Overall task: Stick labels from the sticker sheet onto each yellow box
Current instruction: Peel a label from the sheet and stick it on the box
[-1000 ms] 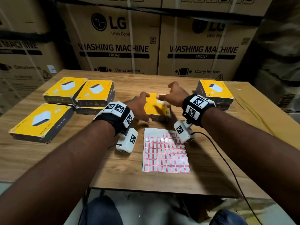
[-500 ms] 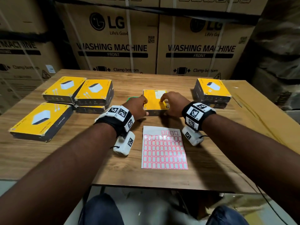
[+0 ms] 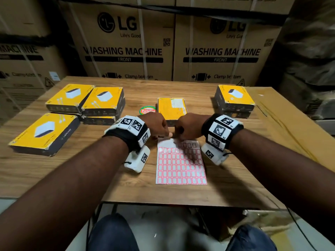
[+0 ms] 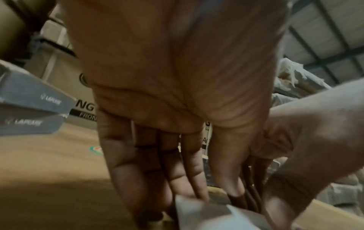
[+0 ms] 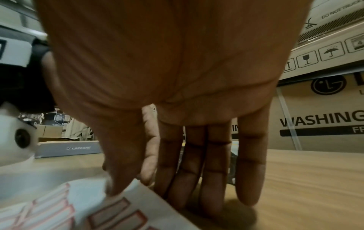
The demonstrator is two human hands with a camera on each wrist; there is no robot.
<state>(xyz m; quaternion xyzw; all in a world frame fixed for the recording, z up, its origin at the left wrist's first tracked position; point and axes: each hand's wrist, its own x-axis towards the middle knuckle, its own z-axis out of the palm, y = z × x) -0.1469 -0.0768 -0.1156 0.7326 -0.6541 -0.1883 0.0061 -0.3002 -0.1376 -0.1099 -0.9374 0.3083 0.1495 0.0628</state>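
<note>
At the near table edge we see the sticker sheet (image 3: 181,162) lying flat w/ both hands at its far edge: left hand (image 3: 157,126) fingers straight, touching the sheet; right hand (image 3: 188,127) thumb pressing a label, fingers relaxed. Just beyond, centre yellow box (image 3: 171,108); more yellow boxes far left (image 3: 103,101) & right (image 3: 234,97)

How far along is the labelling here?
Done: the top rows of the sticker sheet have empty spots, so some labels are gone. In hand: left hand and right hand work at its top edge. Left: whether any yellow box is already labelled cannot be told.
</note>
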